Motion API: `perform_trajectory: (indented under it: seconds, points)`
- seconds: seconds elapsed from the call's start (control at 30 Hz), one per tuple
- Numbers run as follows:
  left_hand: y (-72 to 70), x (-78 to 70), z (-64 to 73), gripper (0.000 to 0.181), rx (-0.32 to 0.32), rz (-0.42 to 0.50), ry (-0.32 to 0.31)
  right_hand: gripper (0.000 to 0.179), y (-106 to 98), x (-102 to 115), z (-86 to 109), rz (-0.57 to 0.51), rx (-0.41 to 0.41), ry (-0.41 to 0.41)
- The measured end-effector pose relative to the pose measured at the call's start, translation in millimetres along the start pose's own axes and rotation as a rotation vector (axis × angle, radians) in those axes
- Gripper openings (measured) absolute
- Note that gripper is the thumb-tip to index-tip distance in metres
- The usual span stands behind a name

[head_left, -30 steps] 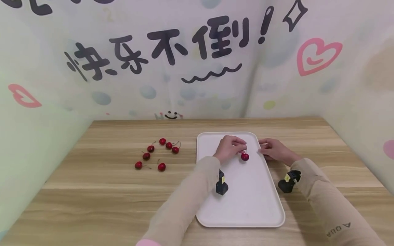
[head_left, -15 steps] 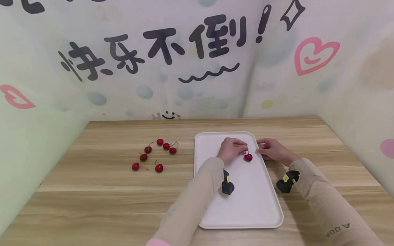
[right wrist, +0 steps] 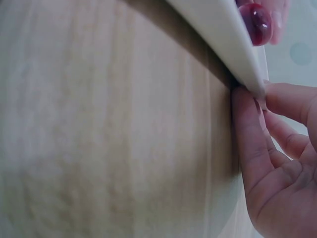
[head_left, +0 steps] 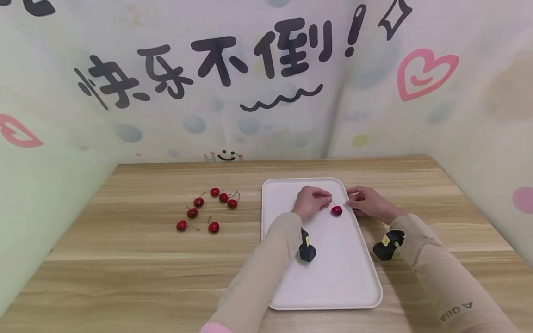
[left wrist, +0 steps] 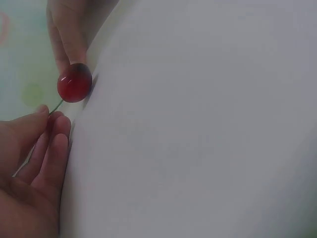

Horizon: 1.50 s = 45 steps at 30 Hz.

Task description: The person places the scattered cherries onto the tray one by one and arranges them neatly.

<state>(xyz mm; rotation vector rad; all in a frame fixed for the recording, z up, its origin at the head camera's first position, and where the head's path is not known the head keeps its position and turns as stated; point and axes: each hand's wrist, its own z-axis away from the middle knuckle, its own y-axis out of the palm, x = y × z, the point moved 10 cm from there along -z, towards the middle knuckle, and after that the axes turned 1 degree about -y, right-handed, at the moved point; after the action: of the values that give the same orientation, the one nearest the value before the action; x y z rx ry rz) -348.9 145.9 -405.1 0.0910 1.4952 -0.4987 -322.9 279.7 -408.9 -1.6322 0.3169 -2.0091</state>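
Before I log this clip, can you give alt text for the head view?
A person's left hand pinches a red cherry by its stem near the right side of a white rectangular tray, while the right hand holds that side. Seven more cherries lie on the wood-grain table to the left.

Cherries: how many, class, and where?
8: six cherries arched on the table, one at the arch's opening, one by the right edge of the tray, stem pinched by the left hand.
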Motion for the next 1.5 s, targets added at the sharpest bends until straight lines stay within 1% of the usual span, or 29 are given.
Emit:
perform_trajectory:
  seconds: [0.17, 0.4, 0.63, 0.77, 0.9, 1.0, 1.13, 1.3, 1.37, 1.5]
  points:
    - [0.6, 1.8, 0.0, 0.013, -0.002, 0.055, -0.011, 0.044, -0.2, 0.4, 0.7, -0.016, 0.002, 0.007]
    - [-0.5, 2.3, 0.7, 0.015, -0.029, 0.078, -0.014, 0.044, -0.4, 0.6, 1.4, 0.004, 0.001, 0.014]
    - [-0.7, 2.9, 0.7, 0.015, -0.033, 0.125, -0.007, 0.045, 0.4, 0.5, 1.4, 0.014, 0.001, 0.022]
    - [-0.2, 3.8, 1.1, 0.017, -0.037, 0.110, -0.019, 0.045, 0.3, 0.0, 1.1, 0.015, -0.001, 0.017]
    - [-1.6, 4.4, 1.3, 0.017, -0.063, 0.052, -0.026, 0.045, 0.4, -1.1, 0.3, -0.004, 0.003, 0.010]
    - [-2.5, 5.1, 1.5, 0.015, -0.076, 0.026, -0.036, 0.045, 0.4, -1.5, -0.2, -0.014, 0.004, 0.008]
    - [-2.9, 5.2, 2.6, 0.012, -0.088, 0.027, -0.055, 0.045, 0.3, -1.8, -0.5, -0.018, 0.003, 0.006]
    - [-3.7, 3.8, 2.7, 0.011, -0.105, 0.041, -0.039, 0.045, -0.3, -1.7, 0.1, -0.010, -0.004, 0.009]
    - [-4.8, 3.1, 2.6, 0.011, -0.117, 0.032, -0.026, 0.045, -0.4, -1.3, 0.6, -0.003, -0.007, 0.011]
    - [-7.5, 2.9, 2.9, 0.011, -0.141, 0.013, -0.022, 0.046, -0.4, -0.1, 1.2, 0.011, -0.012, 0.013]
